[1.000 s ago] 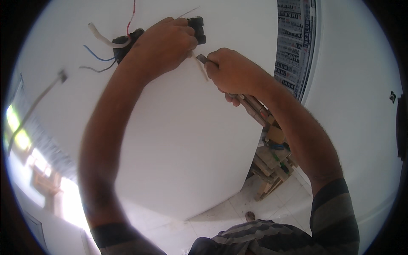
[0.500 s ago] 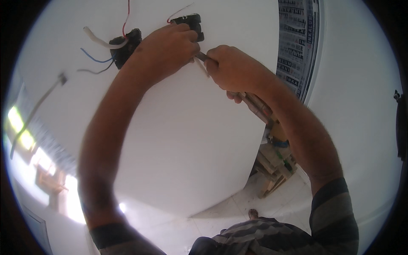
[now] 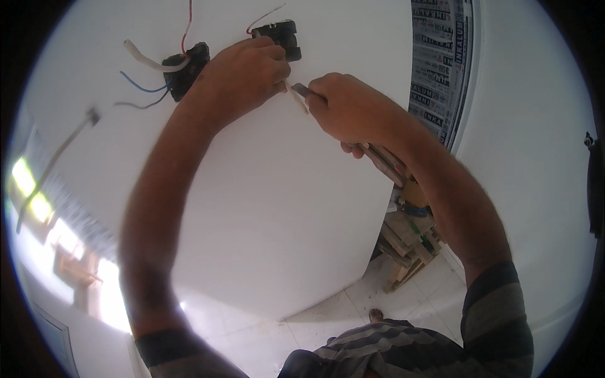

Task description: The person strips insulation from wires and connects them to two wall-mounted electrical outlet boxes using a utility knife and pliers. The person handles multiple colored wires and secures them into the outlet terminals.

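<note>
My left hand (image 3: 247, 75) is closed in front of a black wall box (image 3: 285, 39), pinching a white cable (image 3: 296, 99) whose free end slants down to the right. Part of that box is hidden behind the fingers. My right hand (image 3: 340, 104) grips pliers (image 3: 300, 90); the jaw end pokes out past the thumb, a little apart from the cable. The tool's handles show below the fist. Whether the jaws are parted is too small to tell.
Left of my left wrist, a second wall box (image 3: 183, 79) has a thick white cable and red, blue and grey wires sticking out. Another grey cable (image 3: 60, 151) hangs farther left. Printed film covers a frame (image 3: 441, 69) at right. Wood scraps (image 3: 403, 242) lie on the floor.
The pliers' jaws have come away from the cable beside my left fingers. My right hand has shifted slightly right and down; the left has moved slightly left, still on the cable.
</note>
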{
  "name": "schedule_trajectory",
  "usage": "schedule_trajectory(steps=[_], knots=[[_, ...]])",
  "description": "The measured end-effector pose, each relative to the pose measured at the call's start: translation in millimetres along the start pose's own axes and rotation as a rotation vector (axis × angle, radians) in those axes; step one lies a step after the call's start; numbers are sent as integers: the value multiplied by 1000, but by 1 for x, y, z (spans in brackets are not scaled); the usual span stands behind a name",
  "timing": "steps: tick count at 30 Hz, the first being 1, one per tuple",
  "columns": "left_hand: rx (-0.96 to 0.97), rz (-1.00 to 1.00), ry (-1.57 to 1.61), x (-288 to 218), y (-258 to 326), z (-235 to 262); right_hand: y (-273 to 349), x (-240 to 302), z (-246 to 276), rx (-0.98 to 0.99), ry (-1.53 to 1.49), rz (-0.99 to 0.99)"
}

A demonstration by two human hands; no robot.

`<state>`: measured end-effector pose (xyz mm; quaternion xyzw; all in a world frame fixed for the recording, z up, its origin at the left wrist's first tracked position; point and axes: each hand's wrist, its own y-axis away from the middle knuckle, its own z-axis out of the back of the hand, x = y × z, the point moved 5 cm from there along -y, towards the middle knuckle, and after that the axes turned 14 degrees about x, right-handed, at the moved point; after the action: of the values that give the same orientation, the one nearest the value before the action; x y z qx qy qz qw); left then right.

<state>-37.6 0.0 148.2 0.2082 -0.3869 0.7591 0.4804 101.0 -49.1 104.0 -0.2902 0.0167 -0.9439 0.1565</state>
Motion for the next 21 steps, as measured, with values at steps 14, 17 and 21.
schedule_trajectory(steps=[14,17,21], knots=[[-64,-93,-118,-9,-4,-7,-6,-8,-5,-48,42,6],[-73,-80,-142,-9,-2,-11,-7,-9,-3,-67,47,42],[-88,-54,-133,-5,-2,-13,-9,-8,-1,-45,72,30]])
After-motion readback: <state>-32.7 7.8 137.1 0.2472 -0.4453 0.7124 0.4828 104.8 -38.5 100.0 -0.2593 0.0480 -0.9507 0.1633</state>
